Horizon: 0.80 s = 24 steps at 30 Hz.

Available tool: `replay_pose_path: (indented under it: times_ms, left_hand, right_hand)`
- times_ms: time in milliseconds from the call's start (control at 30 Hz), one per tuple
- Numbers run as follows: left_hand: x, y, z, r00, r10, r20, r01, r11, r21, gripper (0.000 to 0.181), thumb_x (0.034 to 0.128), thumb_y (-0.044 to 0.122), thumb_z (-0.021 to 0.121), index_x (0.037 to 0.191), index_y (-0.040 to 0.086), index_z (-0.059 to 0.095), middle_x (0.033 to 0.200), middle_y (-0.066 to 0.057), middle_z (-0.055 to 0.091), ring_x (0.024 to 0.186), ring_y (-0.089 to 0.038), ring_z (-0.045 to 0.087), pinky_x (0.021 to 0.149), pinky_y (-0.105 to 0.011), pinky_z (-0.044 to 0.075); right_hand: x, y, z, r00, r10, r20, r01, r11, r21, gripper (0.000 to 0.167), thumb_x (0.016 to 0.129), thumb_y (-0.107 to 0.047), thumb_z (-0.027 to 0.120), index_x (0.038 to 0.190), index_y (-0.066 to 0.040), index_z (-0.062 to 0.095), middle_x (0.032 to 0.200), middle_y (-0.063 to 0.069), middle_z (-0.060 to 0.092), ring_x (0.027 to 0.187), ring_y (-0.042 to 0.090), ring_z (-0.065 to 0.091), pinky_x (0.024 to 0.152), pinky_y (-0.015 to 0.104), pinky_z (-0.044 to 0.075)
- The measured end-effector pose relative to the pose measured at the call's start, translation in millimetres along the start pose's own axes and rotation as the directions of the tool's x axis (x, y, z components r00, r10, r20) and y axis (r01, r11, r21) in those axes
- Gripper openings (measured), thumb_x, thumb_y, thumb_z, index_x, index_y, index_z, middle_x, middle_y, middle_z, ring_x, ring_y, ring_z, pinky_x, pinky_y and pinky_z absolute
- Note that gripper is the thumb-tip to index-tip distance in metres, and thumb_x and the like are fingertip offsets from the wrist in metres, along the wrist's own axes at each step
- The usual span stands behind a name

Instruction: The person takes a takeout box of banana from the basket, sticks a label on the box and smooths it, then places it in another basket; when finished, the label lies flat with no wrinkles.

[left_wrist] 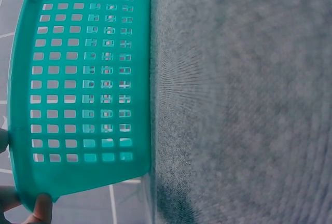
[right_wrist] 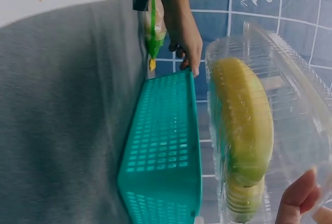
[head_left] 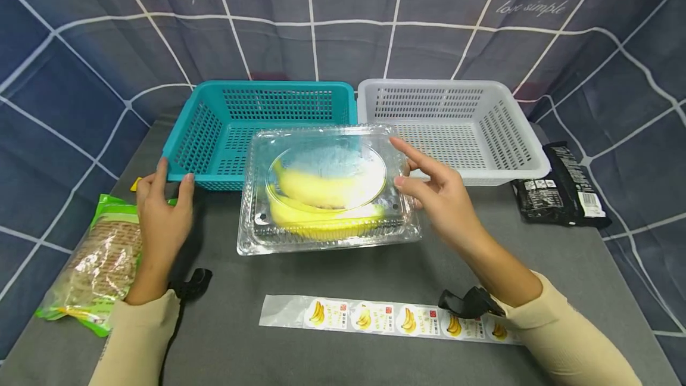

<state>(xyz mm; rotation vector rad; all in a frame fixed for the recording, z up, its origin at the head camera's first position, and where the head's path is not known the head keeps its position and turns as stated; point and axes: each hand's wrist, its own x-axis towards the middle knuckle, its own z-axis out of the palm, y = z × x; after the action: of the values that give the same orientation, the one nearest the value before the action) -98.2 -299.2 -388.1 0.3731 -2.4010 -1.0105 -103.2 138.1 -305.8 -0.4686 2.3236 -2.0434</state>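
My right hand [head_left: 445, 195] grips the right edge of a clear plastic clamshell box [head_left: 332, 136], thumb and fingers at its side. Yellow bananas [head_left: 321, 189] with greenish ends lie inside; in the right wrist view the box [right_wrist: 295, 115] is held above the table, beside a teal basket [right_wrist: 161, 125]. At the front left corner of that perforated basket [head_left: 206, 136], my left hand [head_left: 163, 213] holds the rim. The left wrist view shows fingertips [left_wrist: 42, 208] on the corner of the basket [left_wrist: 83, 180].
A white basket [head_left: 450, 136] stands right of the teal one. Beyond it lies a black packet [head_left: 560, 189]. A green-and-clear bag of brown food [head_left: 104, 249] is beside my left forearm. A strip of banana stickers [head_left: 386, 317] lies in front, partly under my right wrist.
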Motion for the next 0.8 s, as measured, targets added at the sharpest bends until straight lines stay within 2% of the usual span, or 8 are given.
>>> replay_pose_path:
  times_ms: [100, 167, 367, 500, 633, 800]
  left_hand:
    - [-0.1, 0.1, -0.4, 1.0, -0.004, 0.008, 0.004, 1.0, 0.006, 0.064, 0.1045, 0.035, 0.056, 0.16, 0.013, 0.034, 0.142, -0.031, 0.041, 0.136, -0.045, 0.037, 0.112, -0.061, 0.026]
    - [-0.4, 0.2, -0.8, 1.0, 0.0, 0.006, 0.0, 1.0, 0.011, 0.064, 0.1042, 0.035, 0.057, 0.16, 0.013, 0.034, 0.142, -0.031, 0.041, 0.136, -0.045, 0.037, 0.112, -0.06, 0.026]
    - [0.4, -1.3, -0.1, 1.0, 0.012, -0.001, -0.012, 1.0, 0.023, 0.065, 0.1034, 0.035, 0.059, 0.159, 0.012, 0.035, 0.14, -0.031, 0.042, 0.135, -0.045, 0.037, 0.112, -0.06, 0.026]
    - [0.1, -0.9, -0.1, 1.0, 0.008, 0.0, -0.008, 1.0, 0.029, 0.065, 0.1034, 0.035, 0.058, 0.159, 0.012, 0.035, 0.14, -0.031, 0.042, 0.134, -0.046, 0.037, 0.111, -0.061, 0.026]
    - [0.4, -0.4, 0.5, 1.0, 0.007, -0.007, -0.007, 0.999, 0.034, 0.064, 0.1037, 0.035, 0.058, 0.159, 0.011, 0.036, 0.139, -0.031, 0.042, 0.134, -0.046, 0.037, 0.111, -0.061, 0.026]
    - [1.6, -1.4, 1.1, 1.0, 0.01, -0.012, -0.01, 0.999, 0.039, 0.064, 0.1035, 0.035, 0.058, 0.159, 0.011, 0.036, 0.139, -0.032, 0.042, 0.133, -0.047, 0.037, 0.111, -0.061, 0.026]
  right_hand:
    - [-14.2, 2.3, -6.4, 1.0, 0.0, -0.009, -0.001, 0.998, -0.056, 0.048, 0.101, -0.009, 0.062, 0.147, -0.022, 0.059, 0.139, 0.001, 0.055, 0.049, 0.007, 0.034, 0.057, 0.024, 0.044]
    - [-22.8, 3.7, -10.0, 1.0, 0.004, -0.017, -0.006, 0.997, -0.076, 0.044, 0.101, -0.009, 0.063, 0.144, -0.019, 0.061, 0.142, 0.001, 0.053, 0.05, 0.007, 0.035, 0.056, 0.024, 0.044]
    - [-47.9, 11.7, -16.8, 1.0, -0.006, -0.001, 0.006, 0.997, -0.075, 0.037, 0.098, -0.001, 0.063, 0.134, -0.008, 0.064, 0.119, 0.011, 0.049, 0.052, 0.011, 0.041, 0.051, 0.025, 0.043]
    - [-64.1, 23.5, -17.9, 1.0, -0.031, -0.004, 0.03, 0.999, -0.025, 0.038, 0.097, 0.006, 0.061, 0.133, -0.005, 0.063, 0.117, 0.016, 0.048, 0.048, 0.009, 0.037, 0.046, 0.027, 0.04]
    - [-76.3, 39.5, -20.7, 0.999, -0.017, -0.038, 0.017, 1.0, 0.009, 0.038, 0.097, 0.008, 0.059, 0.133, -0.002, 0.062, 0.117, 0.019, 0.049, 0.048, 0.013, 0.036, 0.05, 0.027, 0.042]
    - [-83.6, 60.9, -25.4, 0.998, -0.007, -0.069, 0.01, 0.999, 0.037, 0.038, 0.096, 0.011, 0.059, 0.133, 0.002, 0.061, 0.115, 0.019, 0.05, 0.049, 0.015, 0.033, 0.049, 0.029, 0.039]
